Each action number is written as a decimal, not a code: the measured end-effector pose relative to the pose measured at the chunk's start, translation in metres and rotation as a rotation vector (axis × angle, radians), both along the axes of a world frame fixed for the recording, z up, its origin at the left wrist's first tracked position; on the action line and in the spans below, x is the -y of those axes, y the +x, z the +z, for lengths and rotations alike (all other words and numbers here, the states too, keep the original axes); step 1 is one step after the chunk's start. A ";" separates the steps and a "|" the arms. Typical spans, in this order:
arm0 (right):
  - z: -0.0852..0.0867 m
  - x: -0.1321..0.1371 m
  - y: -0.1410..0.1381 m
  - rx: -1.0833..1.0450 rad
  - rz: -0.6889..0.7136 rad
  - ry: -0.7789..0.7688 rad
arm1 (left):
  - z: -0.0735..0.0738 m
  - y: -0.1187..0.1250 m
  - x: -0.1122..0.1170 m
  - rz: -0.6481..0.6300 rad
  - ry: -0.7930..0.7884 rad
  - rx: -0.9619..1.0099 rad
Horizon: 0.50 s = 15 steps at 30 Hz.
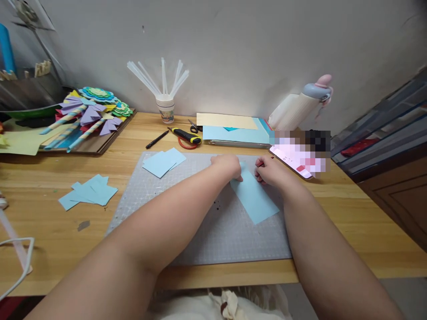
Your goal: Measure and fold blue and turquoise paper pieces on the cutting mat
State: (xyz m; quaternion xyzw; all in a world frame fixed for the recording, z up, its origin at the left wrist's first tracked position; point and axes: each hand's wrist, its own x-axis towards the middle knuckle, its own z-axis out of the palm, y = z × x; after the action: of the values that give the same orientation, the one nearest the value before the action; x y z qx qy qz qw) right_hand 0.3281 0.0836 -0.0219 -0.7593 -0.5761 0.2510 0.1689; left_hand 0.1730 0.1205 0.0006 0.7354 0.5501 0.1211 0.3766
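A light blue paper strip (255,198) lies slanted on the grey cutting mat (187,240). At its upper left edge my left hand (227,167) bends its fingers down onto the paper, a fingertip touching it. My right hand (267,171) is curled closed beside the strip's upper right edge. Something small and dark shows at its fingers, too hidden to name. Several cut light blue paper pieces (160,163) rest on the mat's upper left corner. Another loose group of blue paper pieces (90,191) sits on the wooden table (133,286) to the left.
Behind the mat are a black pen (157,139), a yellow-black utility knife (184,136), scissors (194,127) and stacked paper sheets (230,121). A cup (166,110) holds straws. At right are a phone (292,162) and a bottle (308,104); paper flowers (95,104) lie left.
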 end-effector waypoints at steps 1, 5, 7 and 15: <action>-0.001 -0.001 0.000 -0.020 -0.012 0.014 | 0.000 0.000 -0.001 0.023 -0.036 0.017; 0.004 -0.006 0.001 -0.068 -0.061 0.144 | 0.007 -0.014 0.007 0.154 -0.138 0.167; 0.013 -0.003 -0.003 -0.060 -0.097 0.274 | 0.013 -0.032 0.017 0.246 -0.165 0.305; 0.034 0.068 -0.095 -0.021 0.330 0.818 | 0.026 -0.122 0.081 0.878 -0.279 0.854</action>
State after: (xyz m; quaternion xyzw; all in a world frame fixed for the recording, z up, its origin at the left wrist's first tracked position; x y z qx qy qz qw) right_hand 0.2334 0.0156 0.0119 -0.5252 -0.7399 0.0338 0.4190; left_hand 0.0506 0.0393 0.0269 0.2716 0.6124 0.4749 0.5707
